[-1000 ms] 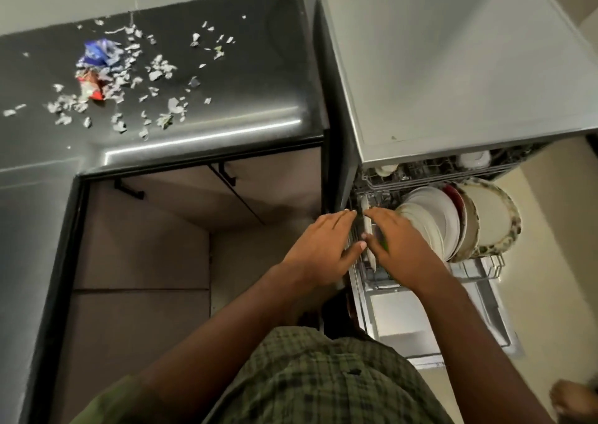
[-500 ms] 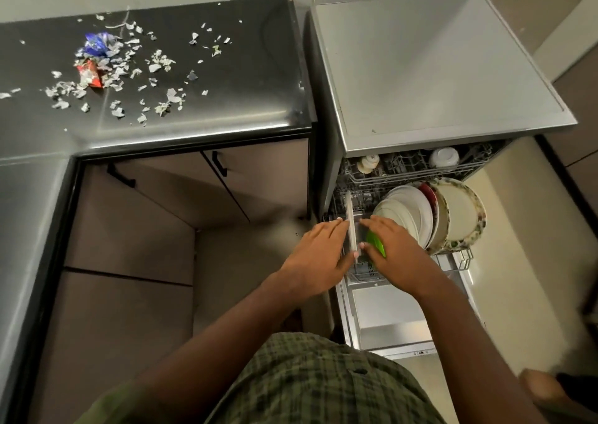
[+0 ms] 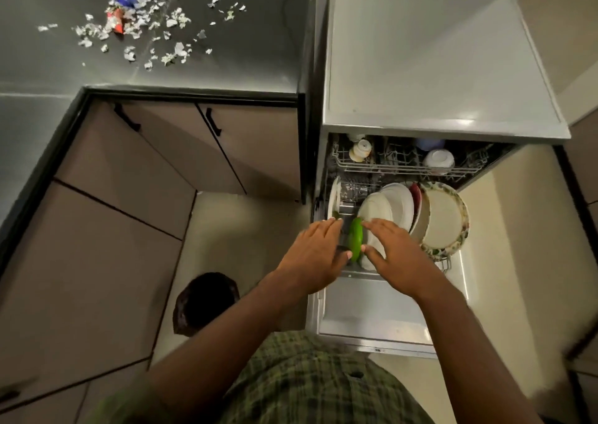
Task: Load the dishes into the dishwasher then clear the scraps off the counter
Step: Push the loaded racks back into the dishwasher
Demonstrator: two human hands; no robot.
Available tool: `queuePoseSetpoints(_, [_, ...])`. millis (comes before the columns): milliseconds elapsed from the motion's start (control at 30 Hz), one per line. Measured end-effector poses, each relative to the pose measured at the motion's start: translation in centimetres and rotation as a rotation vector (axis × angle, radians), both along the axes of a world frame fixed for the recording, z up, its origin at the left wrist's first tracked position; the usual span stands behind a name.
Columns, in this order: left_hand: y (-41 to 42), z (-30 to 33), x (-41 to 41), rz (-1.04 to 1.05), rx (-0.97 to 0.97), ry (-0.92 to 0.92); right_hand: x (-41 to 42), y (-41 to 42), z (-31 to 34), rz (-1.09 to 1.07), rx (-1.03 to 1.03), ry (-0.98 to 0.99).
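Your left hand [image 3: 315, 255] and right hand [image 3: 393, 255] flank the green plate [image 3: 356, 242] standing on edge in the lower rack [image 3: 445, 263], fingers spread flat, gripping nothing firmly that you can confirm from here. If it isn't seated between tines, letting go could tip it against the white plates [image 3: 386, 208] and chip one. The paper scraps [image 3: 142, 28] wait on the dark surface [image 3: 246, 54], well apart.
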State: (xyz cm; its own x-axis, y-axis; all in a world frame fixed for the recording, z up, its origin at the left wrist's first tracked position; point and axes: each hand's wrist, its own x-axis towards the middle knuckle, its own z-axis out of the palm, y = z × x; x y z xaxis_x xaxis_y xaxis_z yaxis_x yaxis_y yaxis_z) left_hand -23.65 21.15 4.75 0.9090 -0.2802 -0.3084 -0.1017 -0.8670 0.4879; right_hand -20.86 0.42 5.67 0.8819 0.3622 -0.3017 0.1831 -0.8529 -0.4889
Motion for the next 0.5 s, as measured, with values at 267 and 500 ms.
queuePoseSetpoints(267, [-6.4, 0.6, -5.0, 0.107, 0.05, -0.081, -3.1, -6.1, 0.2, 0.107, -0.032, -0.02])
queuePoseSetpoints(500, [-8.6, 1.7, -6.7, 0.089, 0.06, -0.125, -4.9, -7.9, 1.0, 0.073, -0.024, -0.064])
